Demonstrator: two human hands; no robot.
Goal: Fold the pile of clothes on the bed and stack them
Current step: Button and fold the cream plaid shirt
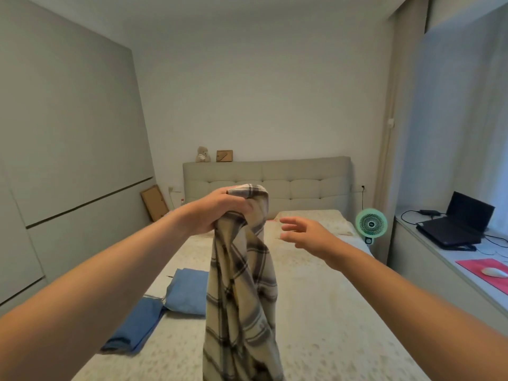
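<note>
Two bare hands were raised over the bed (pixel 316 298). The left hand (pixel 217 213) had its grip clamped on the bunched top of a plaid garment (pixel 242 284), a soft cream cloth crossed with grey and dark checks, which hung in a long twisted drape toward the mattress and hid the middle of the bed behind it. The right hand (pixel 308 233) hovered just beside the cloth, apart from it, its grip spread and holding nothing. The bedcover looked pale and faintly speckled. On its left side lay a folded blue garment (pixel 189 291), smooth and squarish, touching a second blue garment (pixel 134 325), a long flat strip nearer the edge. Behind stood a tufted beige headboard (pixel 302 185). To the right, a round mint-green fan (pixel 371 222) stood near a desk (pixel 428 257) carrying a black laptop (pixel 459 226).
</note>
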